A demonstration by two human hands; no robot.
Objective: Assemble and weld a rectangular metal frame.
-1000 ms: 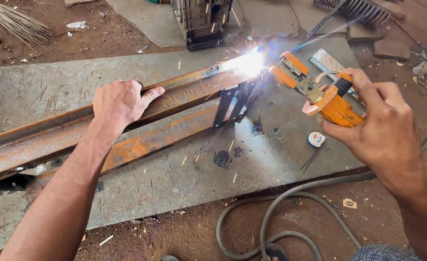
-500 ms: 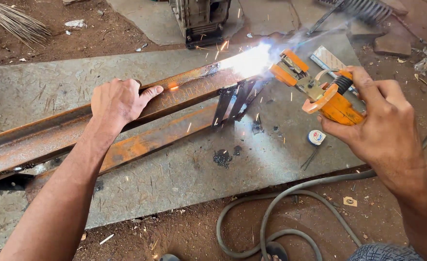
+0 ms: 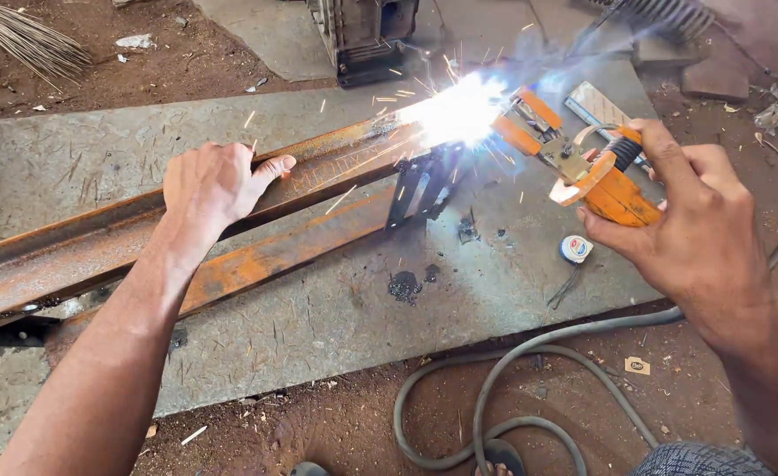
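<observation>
My left hand (image 3: 214,182) presses down on the upper of two long rusty steel bars (image 3: 72,256) that lie on a grey concrete slab (image 3: 336,308). My right hand (image 3: 697,225) grips an orange electrode holder (image 3: 596,172), whose tip points left at the bar's right end. A bright white arc (image 3: 455,113) burns there and throws sparks and bluish smoke. A small dark metal piece (image 3: 420,189) stands against the bars just below the arc. The lower bar (image 3: 274,256) lies parallel, nearer to me.
A grey cable (image 3: 512,388) loops over the reddish dirt at the bottom right. A small round tape measure (image 3: 576,249) lies on the slab near my right hand. A dark machine (image 3: 367,35) stands at the top. Broom bristles (image 3: 28,40) sit top left.
The arc has grown brighter, with more sparks and smoke. Both hands have held their places.
</observation>
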